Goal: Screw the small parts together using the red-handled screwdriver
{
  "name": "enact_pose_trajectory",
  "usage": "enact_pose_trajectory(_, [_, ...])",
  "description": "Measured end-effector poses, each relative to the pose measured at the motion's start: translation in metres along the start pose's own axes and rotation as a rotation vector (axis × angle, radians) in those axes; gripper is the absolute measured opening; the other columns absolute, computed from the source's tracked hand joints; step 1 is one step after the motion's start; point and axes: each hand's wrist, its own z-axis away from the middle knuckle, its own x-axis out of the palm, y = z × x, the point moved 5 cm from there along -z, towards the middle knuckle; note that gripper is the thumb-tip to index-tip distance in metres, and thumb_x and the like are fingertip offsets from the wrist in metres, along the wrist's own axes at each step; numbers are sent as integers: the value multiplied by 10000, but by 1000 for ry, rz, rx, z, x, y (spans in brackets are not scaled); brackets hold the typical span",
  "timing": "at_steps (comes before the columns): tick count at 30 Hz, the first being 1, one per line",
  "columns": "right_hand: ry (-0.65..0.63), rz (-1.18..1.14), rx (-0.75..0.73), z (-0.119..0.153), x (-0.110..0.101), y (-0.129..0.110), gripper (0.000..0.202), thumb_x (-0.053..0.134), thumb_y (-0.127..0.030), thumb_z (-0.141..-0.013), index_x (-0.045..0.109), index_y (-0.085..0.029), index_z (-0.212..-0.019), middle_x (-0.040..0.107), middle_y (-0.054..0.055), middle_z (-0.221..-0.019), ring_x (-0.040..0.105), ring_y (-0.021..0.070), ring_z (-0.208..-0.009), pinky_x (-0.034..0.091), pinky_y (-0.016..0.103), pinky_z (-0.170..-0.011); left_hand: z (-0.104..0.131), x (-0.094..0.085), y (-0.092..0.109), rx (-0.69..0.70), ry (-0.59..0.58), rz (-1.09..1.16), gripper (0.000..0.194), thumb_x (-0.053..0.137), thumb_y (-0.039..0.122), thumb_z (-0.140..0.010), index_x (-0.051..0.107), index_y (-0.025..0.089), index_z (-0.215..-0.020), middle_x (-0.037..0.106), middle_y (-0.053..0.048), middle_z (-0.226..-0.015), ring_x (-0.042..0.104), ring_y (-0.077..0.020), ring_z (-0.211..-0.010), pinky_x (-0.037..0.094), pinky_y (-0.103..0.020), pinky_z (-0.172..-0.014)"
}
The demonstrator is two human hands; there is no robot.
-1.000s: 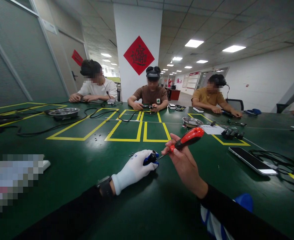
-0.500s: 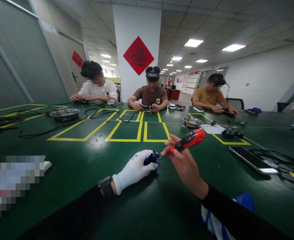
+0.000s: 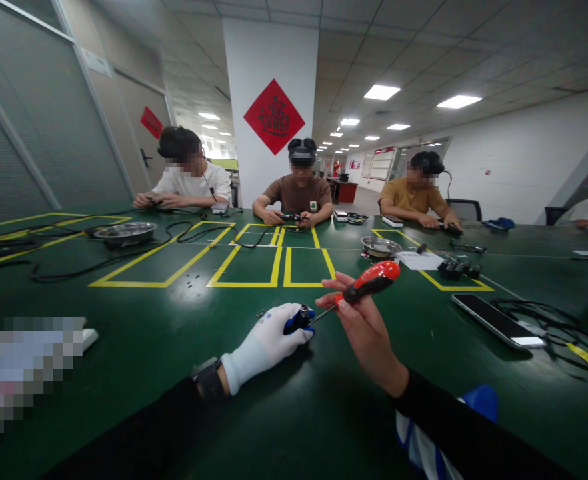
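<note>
My left hand (image 3: 274, 335), in a white glove with blue on the palm side, is closed around a small black part (image 3: 297, 319) with a metallic round end pointing up. Most of that part is hidden by the glove. Bare, my right hand (image 3: 367, 333) pinches a red and black screwdriver (image 3: 372, 281) near the front of its handle. Its thin shaft slopes down to the left, and the tip meets the black part at my left thumb. Whether it sits in a screw I cannot tell.
A phone (image 3: 494, 321) and coiled cables lie right. A blue-and-white glove (image 3: 424, 443) is under my right forearm. Metal bowls (image 3: 381, 245) (image 3: 127, 231), a paper sheet (image 3: 418, 261) and several black parts (image 3: 458, 269) lie farther off. Three people sit opposite.
The view has shifted slightly. The screwdriver handle has turned a little in my right fingers, showing more red on top. Both hands keep their holds.
</note>
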Motion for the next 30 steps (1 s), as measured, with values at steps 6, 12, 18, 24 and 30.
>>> enact_pose_trajectory(6, [-39,80,-62,-1,5,-7,69,575,-226,-915,573,-240,-982,656,-8,-862,651,149,-779,514,374,-859,0,1,-1,11,3,-5,202,622,345,-826,641,199,-964,653,-23,-935,595,-204,-869,447,-303,-776])
enact_pose_trajectory(12, [2,29,-37,2,0,0,296,498,-291,-939,478,-266,-1233,600,19,-999,635,160,-814,516,398,-874,-1,1,-1,10,14,-2,224,628,342,-820,645,195,-988,659,-29,-953,598,-206,-876,447,-307,-786])
enact_pose_trajectory(18, [-35,151,-118,3,4,-10,115,553,-232,-923,505,-243,-1028,646,25,-1025,658,158,-838,494,397,-913,0,1,-1,3,13,-4,222,621,353,-819,642,195,-974,665,-29,-947,602,-209,-877,455,-300,-771])
enact_pose_trajectory(24, [-25,43,-69,6,5,-3,174,534,-246,-931,463,-274,-1087,563,-33,-850,594,128,-679,509,326,-729,0,-1,7,13,1,6,194,603,335,-824,638,186,-943,665,-37,-943,605,-209,-879,460,-298,-783])
enact_pose_trajectory(30, [4,295,-141,6,0,-12,236,509,-274,-943,548,-250,-1175,609,63,-1103,582,218,-1090,411,448,-1026,0,-1,5,-7,8,11,230,616,350,-822,638,192,-987,667,-29,-950,608,-207,-867,460,-305,-779])
